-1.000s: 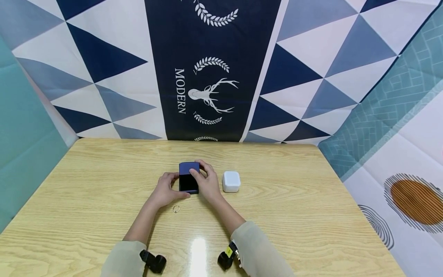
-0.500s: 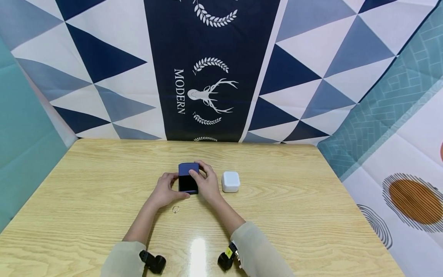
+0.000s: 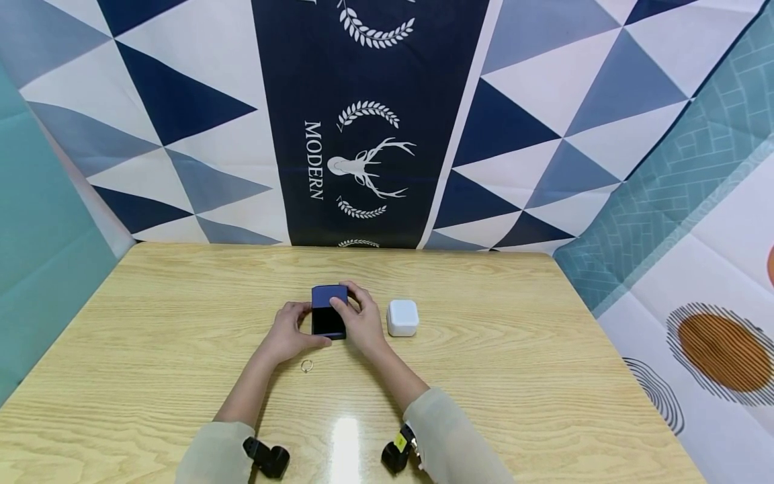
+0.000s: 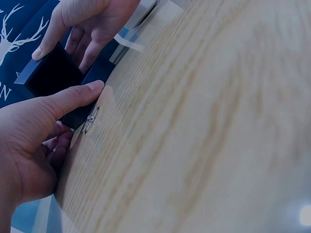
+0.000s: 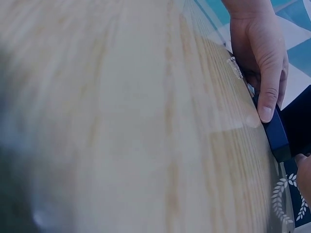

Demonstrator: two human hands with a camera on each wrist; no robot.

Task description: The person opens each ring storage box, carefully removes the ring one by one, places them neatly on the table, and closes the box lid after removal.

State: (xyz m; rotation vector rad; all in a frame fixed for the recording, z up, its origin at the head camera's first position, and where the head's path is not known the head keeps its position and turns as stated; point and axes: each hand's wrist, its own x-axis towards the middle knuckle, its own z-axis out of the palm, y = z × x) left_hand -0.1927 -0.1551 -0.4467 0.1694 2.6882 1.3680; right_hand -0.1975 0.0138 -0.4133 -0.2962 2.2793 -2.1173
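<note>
A small dark blue ring box (image 3: 328, 326) sits on the wooden table, its lid (image 3: 325, 294) raised at the back and its inside black. My left hand (image 3: 291, 333) grips the base from the left, thumb along the front edge. On the right side, my right hand (image 3: 365, 324) holds the lid, thumb on its edge and fingers behind. In the left wrist view a ring (image 4: 90, 120) with sparkling stones lies on the table just in front of the box, near my left thumb. The right wrist view shows the box's front wall (image 5: 276, 135) beneath the left thumb.
A white cube-shaped box with rounded corners (image 3: 402, 318) stands just right of my right hand. The light wooden table (image 3: 514, 376) ends at a patterned cloth backdrop (image 3: 363, 215). Light glares off the table between my forearms.
</note>
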